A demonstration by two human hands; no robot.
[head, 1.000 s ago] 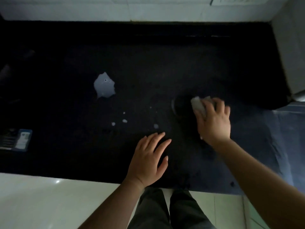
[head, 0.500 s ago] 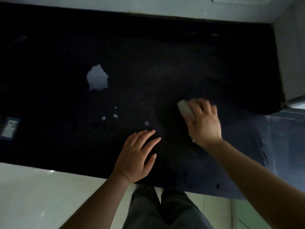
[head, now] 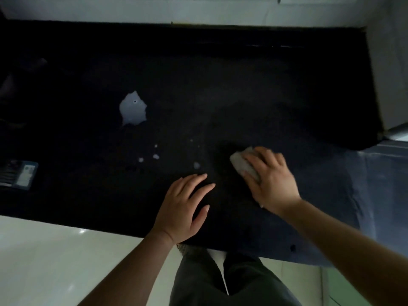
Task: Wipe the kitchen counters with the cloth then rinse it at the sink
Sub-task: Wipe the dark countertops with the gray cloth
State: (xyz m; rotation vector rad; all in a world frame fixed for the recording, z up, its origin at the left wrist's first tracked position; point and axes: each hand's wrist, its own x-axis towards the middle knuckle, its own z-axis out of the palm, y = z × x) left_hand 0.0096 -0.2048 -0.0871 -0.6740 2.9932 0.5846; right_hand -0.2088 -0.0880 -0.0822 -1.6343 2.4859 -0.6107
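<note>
A dark counter (head: 242, 85) fills most of the view. My right hand (head: 271, 180) presses a small grey cloth (head: 241, 165) flat on it, right of centre; the fingers cover most of the cloth. My left hand (head: 185, 206) lies flat on the counter with fingers spread, near the front edge, holding nothing. A pale wet patch (head: 132, 109) shines left of centre, and a few small droplets (head: 155, 156) sit between it and the hands. No sink shows.
A small blue-edged packet (head: 22, 175) lies at the counter's left edge. White wall tiles (head: 198, 9) run along the back, and a white wall (head: 388, 74) closes the right side. A lighter, lower surface (head: 379, 184) adjoins at right. White floor (head: 55, 261) lies below.
My right hand has slid the cloth leftward and a little nearer, closer to my left hand. The left hand stays flat on the counter. The view shifted slightly.
</note>
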